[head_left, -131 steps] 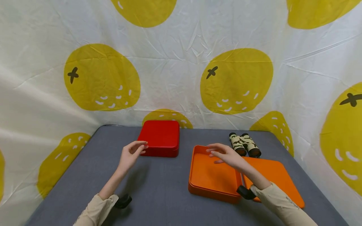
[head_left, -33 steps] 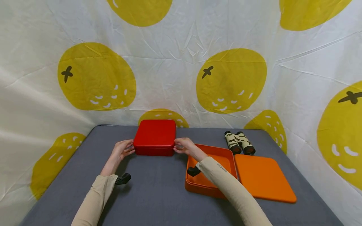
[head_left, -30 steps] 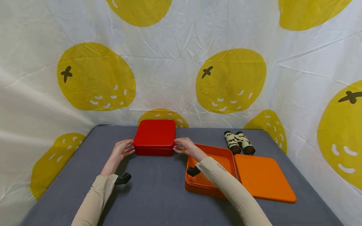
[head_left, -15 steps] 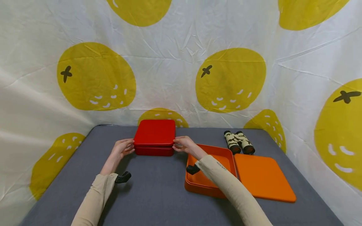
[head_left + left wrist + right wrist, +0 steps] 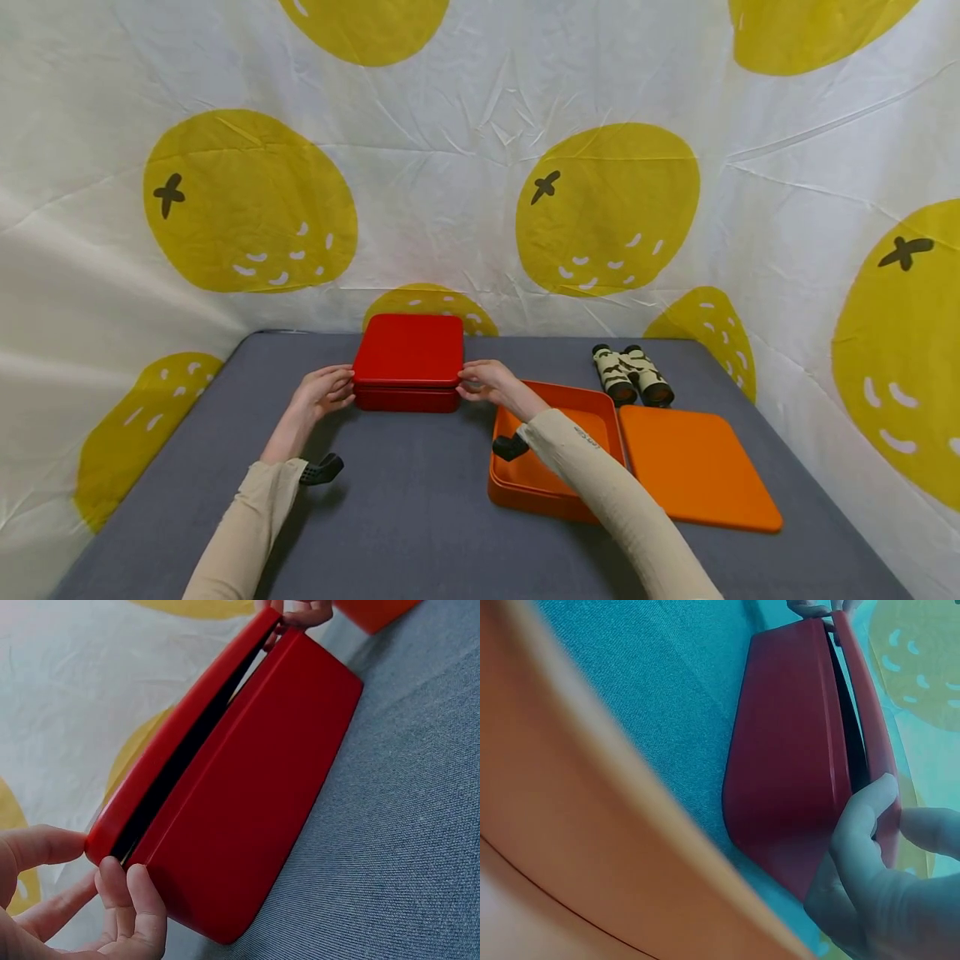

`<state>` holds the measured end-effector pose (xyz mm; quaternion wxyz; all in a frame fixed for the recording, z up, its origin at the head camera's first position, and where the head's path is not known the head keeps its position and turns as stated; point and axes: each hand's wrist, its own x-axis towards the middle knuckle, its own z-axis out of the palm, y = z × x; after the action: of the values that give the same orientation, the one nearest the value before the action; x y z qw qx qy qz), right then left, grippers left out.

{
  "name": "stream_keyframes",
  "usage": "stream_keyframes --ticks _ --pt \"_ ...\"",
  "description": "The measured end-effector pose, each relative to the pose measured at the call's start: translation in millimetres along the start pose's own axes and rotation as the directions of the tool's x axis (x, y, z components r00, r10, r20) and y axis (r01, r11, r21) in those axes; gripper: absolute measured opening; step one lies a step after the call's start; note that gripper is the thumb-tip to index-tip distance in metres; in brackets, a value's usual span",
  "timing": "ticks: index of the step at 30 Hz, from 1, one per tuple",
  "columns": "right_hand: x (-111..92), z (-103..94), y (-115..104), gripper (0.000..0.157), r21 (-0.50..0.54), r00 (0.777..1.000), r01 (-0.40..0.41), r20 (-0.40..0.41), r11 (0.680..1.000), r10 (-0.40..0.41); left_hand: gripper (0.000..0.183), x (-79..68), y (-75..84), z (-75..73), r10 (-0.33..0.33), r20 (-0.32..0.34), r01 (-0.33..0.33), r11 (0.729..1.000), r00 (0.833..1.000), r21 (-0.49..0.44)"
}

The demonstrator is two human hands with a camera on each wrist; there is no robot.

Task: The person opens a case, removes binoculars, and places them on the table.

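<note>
A red box (image 5: 406, 402) stands at the back of the table, its red lid (image 5: 409, 348) raised slightly. Both wrist views reveal a dark gap between lid and box. At the left front corner my left hand (image 5: 321, 390) pinches the lid; in the left wrist view the thumb presses its side and fingertips reach underneath. My right hand (image 5: 497, 388) pinches the opposite corner, with a curled finger in the gap and the thumb on the lid's outer side in the right wrist view. What the red box contains is hidden.
Below my right forearm lies an uncovered orange box (image 5: 538, 505), partly covered by the sleeve. Its flat orange lid (image 5: 701, 467) rests to the right. Camouflage binoculars (image 5: 633, 375) sit behind that lid. A fruit-patterned curtain (image 5: 435, 208) encloses the back and sides.
Since the earliest frame, my right hand has moved left from above the orange box and both hands have taken hold of the red lid. Over the last second, the lid has risen slightly.
</note>
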<state>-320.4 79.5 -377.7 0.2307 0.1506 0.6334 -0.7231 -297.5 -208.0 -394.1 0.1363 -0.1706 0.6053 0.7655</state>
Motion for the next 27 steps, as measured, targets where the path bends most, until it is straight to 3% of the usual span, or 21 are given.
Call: stream_keyframes --ticks 11,15,19,23,27 --pt "-5.7 1.1 -1.8 0.038 -0.026 1.0 -0.006 0.004 1.0 0.007 0.013 -1.3 1.5 -2.4 0.017 0.021 -0.016 0.999 1.0 -0.028" --pt "10.7 -2.4 2.6 0.035 -0.035 1.0 -0.001 -0.006 0.999 0.001 0.023 -1.6 2.2 -1.1 0.013 0.004 -0.013 1.0 1.0 -0.004" --pt "24.1 -8.5 5.6 0.032 -0.019 0.999 0.021 0.032 1.0 -0.02 0.014 -2.1 2.5 -1.4 0.014 0.008 -0.014 1.0 1.0 -0.008" --pt "8.3 -3.9 0.3 0.033 -0.045 1.0 0.006 0.004 0.999 -0.006 0.012 -2.9 2.1 -1.8 0.017 0.024 -0.017 1.0 1.0 -0.023" --pt "-12.0 -3.3 -5.1 0.036 -0.047 0.999 0.01 0.05 0.999 -0.007 0.012 -4.1 0.9 -2.2 0.017 0.017 -0.017 1.0 1.0 0.01"
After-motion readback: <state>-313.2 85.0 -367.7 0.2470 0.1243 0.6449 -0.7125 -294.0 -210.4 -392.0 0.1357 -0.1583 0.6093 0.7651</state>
